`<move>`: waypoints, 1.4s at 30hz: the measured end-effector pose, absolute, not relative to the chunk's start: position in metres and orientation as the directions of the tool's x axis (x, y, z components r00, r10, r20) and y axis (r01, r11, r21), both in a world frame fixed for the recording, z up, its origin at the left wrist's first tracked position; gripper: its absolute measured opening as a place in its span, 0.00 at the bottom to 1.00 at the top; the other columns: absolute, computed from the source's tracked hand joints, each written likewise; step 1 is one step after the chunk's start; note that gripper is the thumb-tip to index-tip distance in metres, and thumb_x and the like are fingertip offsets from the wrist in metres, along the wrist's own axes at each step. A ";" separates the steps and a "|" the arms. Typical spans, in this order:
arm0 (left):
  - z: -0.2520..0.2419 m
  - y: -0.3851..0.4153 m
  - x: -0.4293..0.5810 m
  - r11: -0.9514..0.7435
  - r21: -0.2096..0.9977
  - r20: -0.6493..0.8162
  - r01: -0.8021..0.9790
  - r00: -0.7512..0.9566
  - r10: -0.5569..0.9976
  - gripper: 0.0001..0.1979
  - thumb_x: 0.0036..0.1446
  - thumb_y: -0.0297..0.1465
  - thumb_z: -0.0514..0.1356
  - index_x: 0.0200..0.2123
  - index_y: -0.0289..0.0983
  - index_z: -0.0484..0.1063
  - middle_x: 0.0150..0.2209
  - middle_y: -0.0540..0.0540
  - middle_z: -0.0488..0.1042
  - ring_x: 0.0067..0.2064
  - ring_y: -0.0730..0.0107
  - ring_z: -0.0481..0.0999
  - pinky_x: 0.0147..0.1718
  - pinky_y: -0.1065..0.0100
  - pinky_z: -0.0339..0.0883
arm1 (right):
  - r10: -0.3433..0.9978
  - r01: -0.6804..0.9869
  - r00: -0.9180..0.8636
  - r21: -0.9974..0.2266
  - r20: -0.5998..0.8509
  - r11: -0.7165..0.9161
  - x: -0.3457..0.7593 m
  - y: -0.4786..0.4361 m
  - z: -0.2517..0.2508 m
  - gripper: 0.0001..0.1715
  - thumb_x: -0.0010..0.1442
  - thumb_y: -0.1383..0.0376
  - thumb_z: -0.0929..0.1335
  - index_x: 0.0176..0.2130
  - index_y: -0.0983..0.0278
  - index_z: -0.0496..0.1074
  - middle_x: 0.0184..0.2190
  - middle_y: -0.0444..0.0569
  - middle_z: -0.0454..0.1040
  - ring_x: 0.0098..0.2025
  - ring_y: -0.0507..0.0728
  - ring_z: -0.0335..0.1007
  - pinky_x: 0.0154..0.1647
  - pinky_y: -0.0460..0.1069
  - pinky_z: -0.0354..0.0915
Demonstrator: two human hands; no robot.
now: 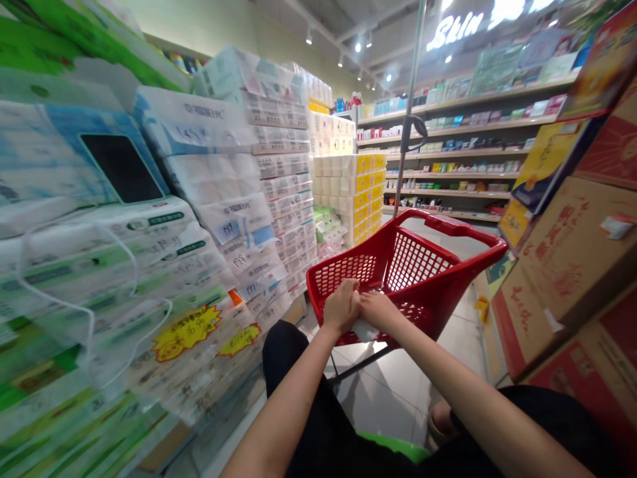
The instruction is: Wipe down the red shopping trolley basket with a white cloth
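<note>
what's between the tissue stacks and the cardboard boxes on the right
In the head view: a red shopping cart, plus the left hand and right hand, close together.

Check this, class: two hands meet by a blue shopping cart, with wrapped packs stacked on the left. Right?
Not blue: the head view shows a red shopping cart. The left hand and right hand meet by it, with wrapped packs on the left.

The shopping cart is red, patterned with grids of holes. The phone is black, the cable white, the starburst price card yellow edged in red, the trousers dark.
</note>
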State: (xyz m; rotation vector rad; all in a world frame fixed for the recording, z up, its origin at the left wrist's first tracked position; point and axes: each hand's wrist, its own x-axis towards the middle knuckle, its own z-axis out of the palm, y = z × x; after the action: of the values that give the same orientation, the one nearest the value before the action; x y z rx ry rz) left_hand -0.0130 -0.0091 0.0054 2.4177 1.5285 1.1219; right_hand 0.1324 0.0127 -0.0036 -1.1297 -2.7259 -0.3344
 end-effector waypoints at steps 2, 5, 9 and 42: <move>0.005 -0.008 -0.013 -0.486 0.376 0.519 0.789 0.255 0.816 0.11 0.66 0.34 0.45 0.49 0.43 0.62 0.46 0.49 0.73 0.43 0.67 0.74 0.38 0.69 0.64 | 0.672 0.718 -0.692 0.155 0.263 0.678 0.154 0.011 0.003 0.12 0.65 0.64 0.63 0.45 0.63 0.72 0.42 0.52 0.76 0.43 0.56 0.70 0.42 0.50 0.58; 0.003 -0.005 -0.012 -0.440 0.291 0.454 0.849 0.282 0.845 0.14 0.68 0.39 0.43 0.45 0.43 0.65 0.40 0.48 0.76 0.38 0.65 0.76 0.34 0.68 0.63 | 0.669 0.750 -0.658 0.216 0.346 0.626 0.204 0.011 0.015 0.12 0.66 0.61 0.62 0.46 0.61 0.71 0.41 0.50 0.76 0.43 0.56 0.69 0.43 0.50 0.58; -0.003 0.001 -0.017 -0.494 0.153 0.394 0.856 0.406 0.825 0.21 0.67 0.45 0.43 0.35 0.40 0.69 0.33 0.45 0.76 0.34 0.64 0.76 0.34 0.67 0.62 | 0.632 0.766 -0.642 0.352 0.434 0.538 0.282 0.018 0.033 0.13 0.67 0.61 0.60 0.47 0.59 0.71 0.41 0.48 0.75 0.44 0.56 0.68 0.49 0.52 0.55; 0.001 0.035 0.009 -0.541 0.345 0.470 0.767 0.358 0.807 0.21 0.53 0.33 0.56 0.52 0.45 0.65 0.45 0.49 0.69 0.48 0.60 0.65 0.52 0.57 0.52 | 0.562 0.783 -0.616 0.349 0.552 0.516 0.301 -0.027 0.073 0.26 0.66 0.70 0.57 0.61 0.56 0.61 0.57 0.47 0.69 0.58 0.58 0.63 0.57 0.57 0.57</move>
State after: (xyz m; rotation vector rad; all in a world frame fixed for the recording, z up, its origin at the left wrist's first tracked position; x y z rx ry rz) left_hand 0.0089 0.0348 0.0006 2.5342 1.4702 0.9369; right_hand 0.3015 -0.0265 0.0734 -1.1129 -2.3908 -0.8236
